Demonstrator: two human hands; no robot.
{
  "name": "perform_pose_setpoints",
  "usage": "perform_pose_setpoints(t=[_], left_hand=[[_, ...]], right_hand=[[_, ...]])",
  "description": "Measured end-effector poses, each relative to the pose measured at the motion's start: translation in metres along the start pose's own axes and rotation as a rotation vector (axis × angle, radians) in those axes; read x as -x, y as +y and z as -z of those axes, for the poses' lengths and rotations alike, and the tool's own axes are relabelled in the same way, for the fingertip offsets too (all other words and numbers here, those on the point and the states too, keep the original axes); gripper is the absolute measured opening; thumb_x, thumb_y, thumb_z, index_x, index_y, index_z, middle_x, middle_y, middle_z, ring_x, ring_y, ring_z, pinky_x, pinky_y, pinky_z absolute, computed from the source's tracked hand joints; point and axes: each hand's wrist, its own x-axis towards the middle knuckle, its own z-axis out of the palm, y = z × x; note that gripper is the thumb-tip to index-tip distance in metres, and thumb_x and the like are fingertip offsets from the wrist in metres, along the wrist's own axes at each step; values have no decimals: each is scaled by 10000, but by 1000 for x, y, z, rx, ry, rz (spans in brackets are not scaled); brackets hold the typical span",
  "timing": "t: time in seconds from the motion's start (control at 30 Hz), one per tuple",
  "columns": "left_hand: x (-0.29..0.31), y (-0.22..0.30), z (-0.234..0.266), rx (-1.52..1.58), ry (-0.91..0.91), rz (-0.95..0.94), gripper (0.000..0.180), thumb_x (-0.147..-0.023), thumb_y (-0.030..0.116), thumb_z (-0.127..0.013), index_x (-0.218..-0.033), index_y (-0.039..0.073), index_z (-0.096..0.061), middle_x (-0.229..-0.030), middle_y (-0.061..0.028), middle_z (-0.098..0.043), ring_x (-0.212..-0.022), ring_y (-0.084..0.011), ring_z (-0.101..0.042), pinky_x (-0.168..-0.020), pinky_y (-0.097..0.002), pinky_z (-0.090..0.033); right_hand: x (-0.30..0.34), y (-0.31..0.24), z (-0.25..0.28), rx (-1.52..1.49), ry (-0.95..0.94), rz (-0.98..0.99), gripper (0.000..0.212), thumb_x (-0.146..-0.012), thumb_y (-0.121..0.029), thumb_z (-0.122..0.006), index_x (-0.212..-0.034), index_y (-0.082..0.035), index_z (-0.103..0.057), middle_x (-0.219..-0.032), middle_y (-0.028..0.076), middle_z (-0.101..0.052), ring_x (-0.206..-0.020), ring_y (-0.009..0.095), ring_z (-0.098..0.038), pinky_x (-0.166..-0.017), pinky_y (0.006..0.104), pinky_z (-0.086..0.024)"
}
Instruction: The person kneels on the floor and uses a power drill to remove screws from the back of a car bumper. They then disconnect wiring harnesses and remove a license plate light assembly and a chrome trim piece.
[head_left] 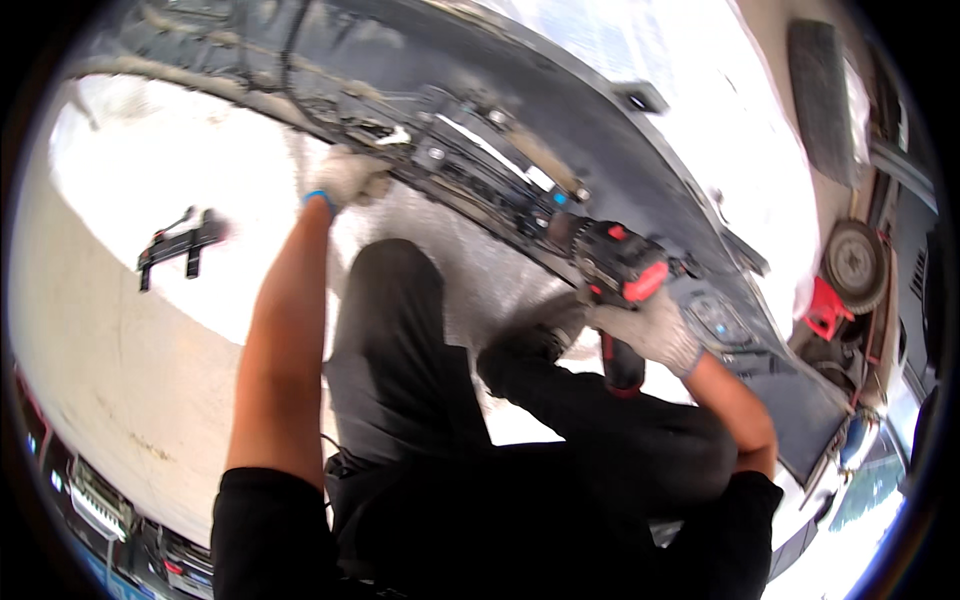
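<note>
A large dark plastic car bumper [560, 110], inner side up with wiring and brackets on it, stretches across in front of me. My left hand [350, 178], in a pale work glove, is closed at its near edge; the fingertips are partly hidden. In my right hand [655, 330], also gloved, is the grip of a black and red cordless drill [620, 260]. The drill's front end points left, against or just over a long black module [480, 165] on the bumper. Exactly where its tip meets the part is hidden.
White sheeting [180, 130] lies under the bumper. A black bracket-like part [180, 247] rests on it to the left. At the far right are a tire [825, 100], a round metal disc [856, 265] and a red object [826, 308]. My bent legs [390, 330] are close to the bumper.
</note>
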Motion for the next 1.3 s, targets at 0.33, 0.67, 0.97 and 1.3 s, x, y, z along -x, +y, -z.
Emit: perform_pose_setpoints(t=[0.33, 0.67, 0.97, 1.3], left_hand=[[20, 18, -12, -74, 143, 6, 128, -859, 122, -734, -842, 0, -697, -687, -103, -682, -540, -187, -659, -427, -312, -497], [21, 23, -14, -58, 145, 35, 121, -847, 88, -738, -863, -24, -696, -686, -119, -680, -522, -192, -647, -409, -316, -476], [25, 27, -15, -133, 168, 58, 133, -834, 105, -758, -880, -12, -717, -695, -107, -699, -534, -187, -668, -420, -314, -507], [21, 26, -13, -118, 159, 61, 120, -838, 96, -747, -893, -5, -714, -697, -110, -699, -530, -189, -670, -409, -313, -502]], right_hand=[[-81, -61, -27, 388, -37, 130, 875, -773, -355, -808, -1443, 12, -382, -1104, 203, -697, -1045, 341, -709, -945, 411, -553], [-111, -63, -38, 486, -79, 31, 996, -809, -416, -765, -1550, -15, -232, -1201, 241, -664, -1098, 397, -685, -1000, 454, -520], [-125, -54, -41, 539, -76, 86, 1019, -820, -430, -751, -1556, -1, -192, -1172, 246, -672, -1056, 401, -703, -944, 457, -549], [-122, -55, -45, 625, -64, 175, 1032, -858, -498, -714, -1560, 18, -161, -1244, 251, -634, -1032, 364, -718, -929, 416, -553]])
